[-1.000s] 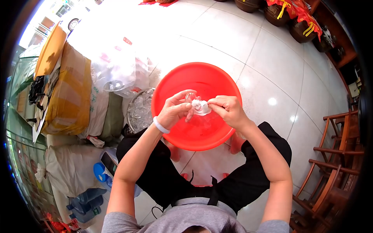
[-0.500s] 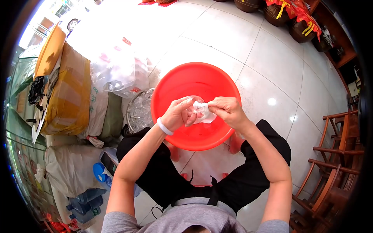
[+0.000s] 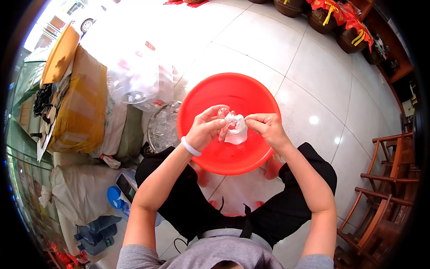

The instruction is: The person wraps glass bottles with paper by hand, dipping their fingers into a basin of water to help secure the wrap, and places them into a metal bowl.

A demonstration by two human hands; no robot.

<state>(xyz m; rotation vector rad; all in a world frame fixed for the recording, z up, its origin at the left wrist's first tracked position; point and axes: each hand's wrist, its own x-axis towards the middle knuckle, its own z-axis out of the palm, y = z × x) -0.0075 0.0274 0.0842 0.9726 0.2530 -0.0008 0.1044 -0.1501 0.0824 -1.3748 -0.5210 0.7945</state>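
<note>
My left hand (image 3: 204,127) grips a small clear glass (image 3: 222,114), its fingers curled around the side. Its exact shape is partly hidden by the fingers and the cloth. A white cloth (image 3: 237,136) sits against the glass and hangs down below it. With thumb and fingers pinched, my right hand (image 3: 268,128) holds the cloth's right edge. Both hands are above a large red plastic basin (image 3: 192,96), which stands on the floor between my feet.
Left of the basin is a round metal bowl (image 3: 151,134) of clear glassware. Plastic bags (image 3: 139,83), a taped cardboard box (image 3: 83,103) and a phone (image 3: 126,187) lie farther left. Wooden chairs (image 3: 387,179) stand at right, dark jars (image 3: 322,20) at the back right.
The glass has turned in my left hand, and the fingers have shifted on it. The cloth now hangs lower and bunches more against the glass, with my right hand still pinching it.
</note>
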